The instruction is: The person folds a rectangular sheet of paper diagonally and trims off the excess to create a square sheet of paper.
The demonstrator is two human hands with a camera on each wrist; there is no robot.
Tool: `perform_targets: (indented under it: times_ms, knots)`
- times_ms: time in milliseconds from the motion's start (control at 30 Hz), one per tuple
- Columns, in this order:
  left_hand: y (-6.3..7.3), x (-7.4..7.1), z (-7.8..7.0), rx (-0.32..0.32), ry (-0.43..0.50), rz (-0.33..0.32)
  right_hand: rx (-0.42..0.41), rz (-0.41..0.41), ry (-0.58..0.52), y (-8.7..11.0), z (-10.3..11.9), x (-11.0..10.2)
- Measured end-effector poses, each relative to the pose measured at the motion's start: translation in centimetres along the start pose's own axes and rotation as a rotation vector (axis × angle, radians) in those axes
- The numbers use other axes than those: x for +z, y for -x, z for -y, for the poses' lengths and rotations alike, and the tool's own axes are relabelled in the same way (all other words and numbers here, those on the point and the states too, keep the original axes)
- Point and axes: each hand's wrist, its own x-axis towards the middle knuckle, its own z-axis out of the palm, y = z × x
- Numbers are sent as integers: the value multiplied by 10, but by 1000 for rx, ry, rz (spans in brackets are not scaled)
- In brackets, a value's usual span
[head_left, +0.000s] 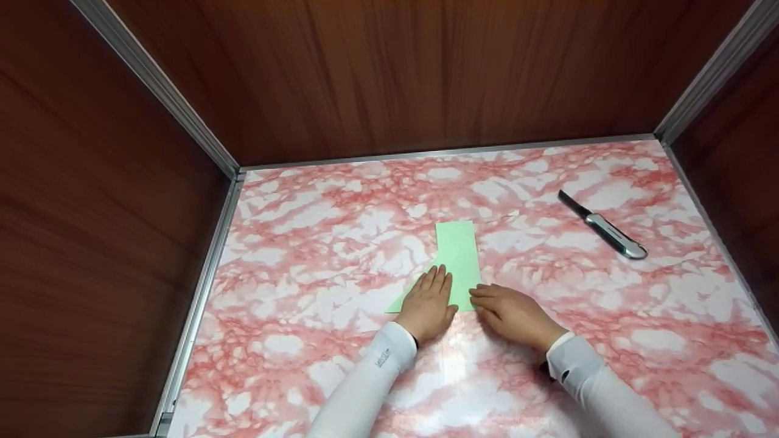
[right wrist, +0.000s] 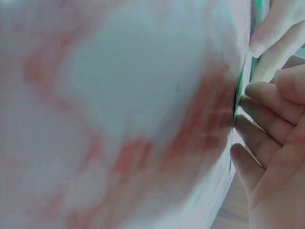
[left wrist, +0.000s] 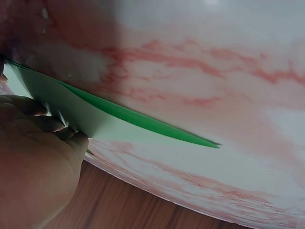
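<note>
A folded light green sheet of paper lies on the table, a strip reaching away from the person and a slanted corner pointing left. My left hand rests flat on its lower left part, fingers extended. In the left wrist view, the paper's folded layers part slightly along one edge beside that hand. At the paper's lower right edge, my right hand touches with its fingertips. The right wrist view shows this hand's fingers gently bent against the edge, not wrapped around it.
A cutter knife with a black blade and a silver-black handle lies on the right side of the red-and-white marbled table. Brown wood-grain panels with metal frame strips enclose the back and sides.
</note>
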Motion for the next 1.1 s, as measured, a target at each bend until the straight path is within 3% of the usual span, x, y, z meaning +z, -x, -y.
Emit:
perform_targets:
  times_ms: [233,667,1100]
  knots:
    - [2,-2,0,19,25,-1,135,-29,-2,3,-22,-25]
    - [1,1,1,21,19,-4,423,-71,-35,23,-84,-74]
    - [1,3,2,25,47,-4,653,-91,25,51,-143,-94]
